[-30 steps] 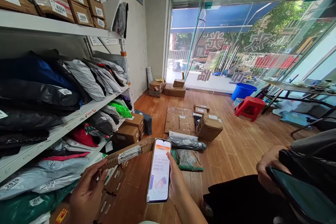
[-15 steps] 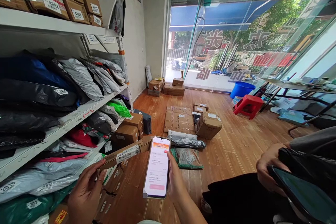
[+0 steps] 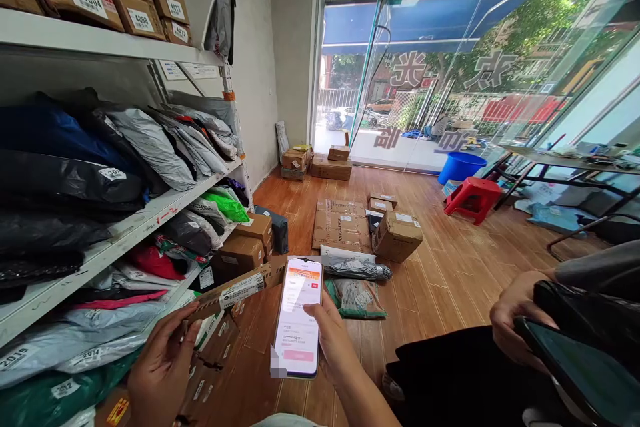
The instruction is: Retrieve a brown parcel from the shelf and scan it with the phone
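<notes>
Left hand (image 3: 160,373) low at the lower left, palm turned inward, fingers curled round the near end of a long narrow cardboard parcel (image 3: 235,292); the grip is closed on it, thumb on top. The parcel slants up and to the right from the hand, its white shipping label (image 3: 241,291) facing up, its far end reaching just behind the top of the smartphone (image 3: 299,317). Right hand (image 3: 334,340) comes up from the bottom edge, forearm angled in from the lower right, wrist bent; the grip holds the smartphone upright by its right edge, the thumb laid across the lit screen about midway. Screen shows an orange header and pale fields; the text is too small to read. Both items are held above the wooden floor (image 3: 450,273), beside the shelving unit (image 3: 125,240) on the left, whose tiers are packed with grey and black poly mailer bags (image 3: 150,147) and numbered cardboard boxes (image 3: 130,13) on top. More cartons (image 3: 397,235) and mailers lie on the floor ahead. Farther off: a red plastic stool (image 3: 473,199), a blue tub (image 3: 463,167), the glass shopfront (image 3: 450,80). At the right edge another person's hand (image 3: 515,320) holds a dark phone (image 3: 575,367), well apart from the first person's hands.
</notes>
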`<state>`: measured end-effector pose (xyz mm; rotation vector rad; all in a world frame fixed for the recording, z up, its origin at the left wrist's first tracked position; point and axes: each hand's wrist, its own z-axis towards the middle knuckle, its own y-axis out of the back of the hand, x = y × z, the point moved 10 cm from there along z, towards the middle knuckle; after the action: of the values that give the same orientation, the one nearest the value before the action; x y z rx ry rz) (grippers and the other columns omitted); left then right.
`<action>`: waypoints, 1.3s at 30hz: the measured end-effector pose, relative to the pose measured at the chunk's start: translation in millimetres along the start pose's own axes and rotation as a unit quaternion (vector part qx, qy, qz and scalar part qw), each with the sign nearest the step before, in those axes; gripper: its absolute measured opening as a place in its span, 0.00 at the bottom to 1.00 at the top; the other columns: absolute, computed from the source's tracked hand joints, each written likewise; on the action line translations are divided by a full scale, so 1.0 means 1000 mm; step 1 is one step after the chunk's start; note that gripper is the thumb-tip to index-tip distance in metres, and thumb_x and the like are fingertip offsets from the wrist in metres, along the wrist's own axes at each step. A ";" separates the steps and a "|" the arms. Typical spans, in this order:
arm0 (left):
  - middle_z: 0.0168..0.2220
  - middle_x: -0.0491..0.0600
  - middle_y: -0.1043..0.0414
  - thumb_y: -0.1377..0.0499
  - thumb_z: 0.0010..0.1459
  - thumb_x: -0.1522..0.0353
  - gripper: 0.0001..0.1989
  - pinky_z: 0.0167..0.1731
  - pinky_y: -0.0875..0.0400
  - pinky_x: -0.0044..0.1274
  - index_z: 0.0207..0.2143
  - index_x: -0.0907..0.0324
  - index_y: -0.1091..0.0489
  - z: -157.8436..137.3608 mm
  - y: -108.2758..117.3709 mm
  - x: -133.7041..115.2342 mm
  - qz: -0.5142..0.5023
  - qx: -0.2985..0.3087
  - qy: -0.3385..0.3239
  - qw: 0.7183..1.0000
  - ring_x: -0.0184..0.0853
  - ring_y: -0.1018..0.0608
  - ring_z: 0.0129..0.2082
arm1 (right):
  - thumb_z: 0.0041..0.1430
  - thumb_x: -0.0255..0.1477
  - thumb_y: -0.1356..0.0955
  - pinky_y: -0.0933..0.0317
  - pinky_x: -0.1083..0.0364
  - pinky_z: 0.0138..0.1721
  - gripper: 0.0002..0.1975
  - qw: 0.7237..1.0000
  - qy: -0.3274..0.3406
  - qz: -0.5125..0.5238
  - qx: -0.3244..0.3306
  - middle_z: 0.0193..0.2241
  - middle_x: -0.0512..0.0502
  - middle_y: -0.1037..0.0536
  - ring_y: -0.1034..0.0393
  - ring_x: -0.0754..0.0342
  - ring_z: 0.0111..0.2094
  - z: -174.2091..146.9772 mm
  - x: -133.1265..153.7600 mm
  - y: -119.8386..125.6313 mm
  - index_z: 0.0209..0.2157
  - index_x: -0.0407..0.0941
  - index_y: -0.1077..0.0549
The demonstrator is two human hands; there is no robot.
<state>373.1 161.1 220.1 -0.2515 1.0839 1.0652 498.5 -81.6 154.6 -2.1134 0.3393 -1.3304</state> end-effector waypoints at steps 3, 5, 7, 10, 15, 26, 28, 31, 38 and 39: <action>0.43 0.48 0.24 0.40 0.56 0.58 0.13 0.51 0.29 0.24 0.40 0.53 0.26 0.001 0.000 0.004 0.000 -0.005 0.003 1.000 0.35 0.22 0.44 | 0.42 0.32 0.28 0.39 0.57 0.33 0.20 1.000 -0.006 -0.002 0.003 0.31 0.51 0.20 0.30 0.52 0.31 0.000 0.000 -0.002 0.41 0.47 0.25; 0.44 0.48 0.24 0.39 0.55 0.58 0.13 0.51 0.30 0.24 0.40 0.53 0.26 0.002 -0.001 0.007 0.001 -0.002 0.005 1.000 0.35 0.22 0.44 | 0.43 0.33 0.29 0.39 0.56 0.34 0.20 1.000 -0.006 0.003 0.002 0.32 0.51 0.20 0.29 0.51 0.33 0.000 0.001 -0.003 0.41 0.47 0.25; 0.45 0.48 0.25 0.39 0.55 0.58 0.13 0.52 0.30 0.24 0.41 0.53 0.26 0.003 -0.001 0.011 -0.001 0.000 0.009 1.000 0.35 0.23 0.45 | 0.42 0.35 0.29 0.38 0.55 0.35 0.20 1.000 -0.004 0.003 -0.002 0.32 0.51 0.20 0.29 0.50 0.34 0.000 0.003 -0.003 0.40 0.46 0.25; 0.45 0.48 0.25 0.39 0.56 0.60 0.13 0.52 0.31 0.24 0.42 0.53 0.26 0.004 -0.002 0.012 -0.006 -0.001 0.004 1.000 0.35 0.23 0.46 | 0.39 0.37 0.29 0.38 0.54 0.37 0.20 1.000 -0.002 -0.004 -0.008 0.32 0.50 0.20 0.29 0.49 0.35 0.002 0.005 -0.002 0.37 0.46 0.25; 0.42 0.46 0.24 0.39 0.57 0.60 0.11 0.49 0.29 0.22 0.40 0.53 0.26 0.006 -0.004 0.005 -0.009 0.003 -0.010 1.000 0.34 0.23 0.44 | 0.40 0.38 0.29 0.38 0.54 0.37 0.20 1.000 0.003 -0.014 -0.010 0.32 0.50 0.20 0.30 0.49 0.35 0.006 0.006 -0.001 0.37 0.46 0.25; 0.47 0.51 0.25 0.38 0.48 0.50 0.24 0.58 0.36 0.40 0.42 0.54 0.26 0.011 -0.005 0.043 -0.002 0.003 0.109 0.994 0.46 0.24 0.49 | 0.38 0.40 0.27 0.38 0.56 0.34 0.20 1.000 0.000 -0.002 -0.019 0.30 0.52 0.21 0.30 0.51 0.32 0.010 0.004 0.001 0.36 0.46 0.26; 0.46 0.51 0.24 0.37 0.46 0.49 0.25 0.59 0.37 0.42 0.41 0.54 0.26 0.012 -0.005 0.048 -0.008 0.000 0.133 0.991 0.48 0.25 0.49 | 0.38 0.41 0.27 0.38 0.56 0.34 0.21 1.000 0.003 -0.003 -0.023 0.31 0.51 0.20 0.30 0.51 0.33 0.011 0.005 0.002 0.36 0.46 0.26; 0.46 0.49 0.24 0.36 0.45 0.48 0.25 0.60 0.39 0.41 0.41 0.53 0.25 0.016 -0.006 0.052 -0.025 -0.010 0.151 0.988 0.47 0.25 0.51 | 0.37 0.40 0.27 0.38 0.56 0.35 0.21 1.000 0.005 0.003 -0.029 0.31 0.51 0.20 0.29 0.51 0.33 0.010 0.005 0.001 0.35 0.46 0.26; 0.44 0.49 0.23 0.36 0.41 0.46 0.27 0.56 0.32 0.37 0.38 0.53 0.23 0.028 -0.015 0.038 -0.056 0.009 0.159 0.986 0.46 0.23 0.48 | 0.35 0.41 0.25 0.37 0.55 0.35 0.23 0.999 0.014 0.020 -0.031 0.31 0.51 0.20 0.29 0.50 0.34 0.009 0.006 0.001 0.36 0.46 0.24; 0.43 0.49 0.22 0.36 0.40 0.46 0.27 0.55 0.31 0.36 0.38 0.54 0.23 0.029 -0.015 0.035 -0.058 0.009 0.158 0.986 0.45 0.23 0.47 | 0.35 0.41 0.25 0.36 0.55 0.35 0.23 0.999 0.013 0.020 -0.028 0.31 0.51 0.20 0.29 0.50 0.33 0.009 0.006 0.001 0.36 0.46 0.24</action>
<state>404.9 192.2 201.3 -0.4744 1.3442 0.9300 509.2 -81.9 155.7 -2.1260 0.4321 -1.3423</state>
